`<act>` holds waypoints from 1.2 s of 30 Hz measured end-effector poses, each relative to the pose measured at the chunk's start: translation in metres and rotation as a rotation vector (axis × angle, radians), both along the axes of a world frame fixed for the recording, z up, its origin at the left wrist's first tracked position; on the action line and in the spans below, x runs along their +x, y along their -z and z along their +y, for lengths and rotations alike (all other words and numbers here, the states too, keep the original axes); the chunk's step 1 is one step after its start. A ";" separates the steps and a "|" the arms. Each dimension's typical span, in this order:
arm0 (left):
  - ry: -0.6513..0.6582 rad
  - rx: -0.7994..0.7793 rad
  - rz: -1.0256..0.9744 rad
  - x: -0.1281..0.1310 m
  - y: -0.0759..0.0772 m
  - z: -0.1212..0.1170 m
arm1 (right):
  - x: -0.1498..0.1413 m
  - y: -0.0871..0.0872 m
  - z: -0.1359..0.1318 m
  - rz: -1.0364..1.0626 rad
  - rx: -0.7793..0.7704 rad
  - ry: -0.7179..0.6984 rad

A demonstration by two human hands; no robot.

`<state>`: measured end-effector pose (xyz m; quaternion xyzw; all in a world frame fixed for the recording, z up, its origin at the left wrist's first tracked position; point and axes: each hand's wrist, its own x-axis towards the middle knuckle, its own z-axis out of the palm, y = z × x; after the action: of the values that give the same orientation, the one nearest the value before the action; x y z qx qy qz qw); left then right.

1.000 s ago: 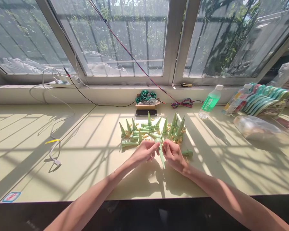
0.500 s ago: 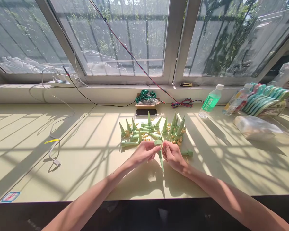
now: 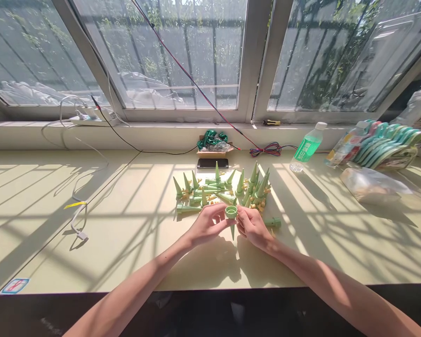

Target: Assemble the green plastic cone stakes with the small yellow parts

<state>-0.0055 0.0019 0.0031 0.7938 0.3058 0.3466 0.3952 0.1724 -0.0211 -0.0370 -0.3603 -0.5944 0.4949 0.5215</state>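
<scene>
My left hand (image 3: 212,221) is closed round the top of a green plant watering spike (image 3: 231,212). Its open round collar is tipped toward me, and the point hangs down between my hands above the table. At the collar's right side my right hand (image 3: 254,226) pinches with thumb and forefinger. A small yellow valve is in that pinch, mostly hidden by the fingers. Just beyond my hands is a group of similar green spikes (image 3: 240,183), some standing on their collars, others lying down. Small yellow valves (image 3: 257,206) show among them.
A black phone (image 3: 213,163) and a small box (image 3: 214,150) stand behind the spikes. To the right are a green-labelled bottle (image 3: 307,149), a clear plastic bag (image 3: 370,185) and a stack of teal items (image 3: 389,145). A white cable (image 3: 80,229) lies at left.
The spike in my left hand has tilted, so its open collar now faces me and its point shows shorter. My right fingers remain at its side.
</scene>
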 end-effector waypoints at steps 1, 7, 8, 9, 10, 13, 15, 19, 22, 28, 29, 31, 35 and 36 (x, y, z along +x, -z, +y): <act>0.007 0.035 0.007 0.000 -0.001 0.000 | 0.000 -0.001 0.000 0.016 -0.009 -0.009; 0.052 0.208 -0.016 0.000 0.002 0.001 | 0.000 -0.003 0.000 0.057 -0.063 -0.040; 0.046 0.232 -0.016 0.000 0.002 0.001 | 0.000 -0.002 0.000 0.052 -0.062 -0.037; 0.040 0.254 -0.013 0.000 0.002 0.001 | 0.000 -0.002 0.000 0.044 -0.059 -0.031; 0.033 0.276 -0.008 0.001 0.002 0.001 | 0.000 -0.001 0.000 0.033 -0.054 -0.025; 0.023 0.353 0.001 0.001 0.003 0.001 | 0.001 -0.001 0.001 -0.005 -0.045 -0.005; 0.029 0.398 0.004 0.001 0.005 0.002 | 0.001 -0.001 0.001 -0.027 -0.042 0.004; 0.031 0.448 0.025 0.001 0.009 0.003 | 0.002 -0.002 0.001 -0.075 -0.058 0.019; 0.014 0.437 0.052 0.001 0.010 0.003 | 0.002 -0.003 0.001 -0.090 -0.075 0.030; -0.041 0.290 0.034 0.003 0.007 0.000 | -0.002 -0.002 0.003 -0.053 -0.054 0.094; -0.058 0.256 0.022 0.004 0.006 0.000 | -0.002 -0.001 0.003 -0.055 -0.036 0.114; -0.110 0.173 0.008 0.004 0.003 -0.001 | -0.001 0.000 0.004 -0.072 0.010 0.146; -0.186 -0.087 -0.075 0.006 -0.003 0.000 | 0.004 -0.003 0.003 -0.139 0.104 0.182; -0.168 -0.171 -0.105 0.007 -0.004 0.001 | 0.005 -0.004 0.003 -0.157 0.127 0.191</act>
<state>0.0013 0.0028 0.0070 0.7097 0.3786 0.3920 0.4465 0.1775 -0.0180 -0.0326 -0.4190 -0.6264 0.3745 0.5402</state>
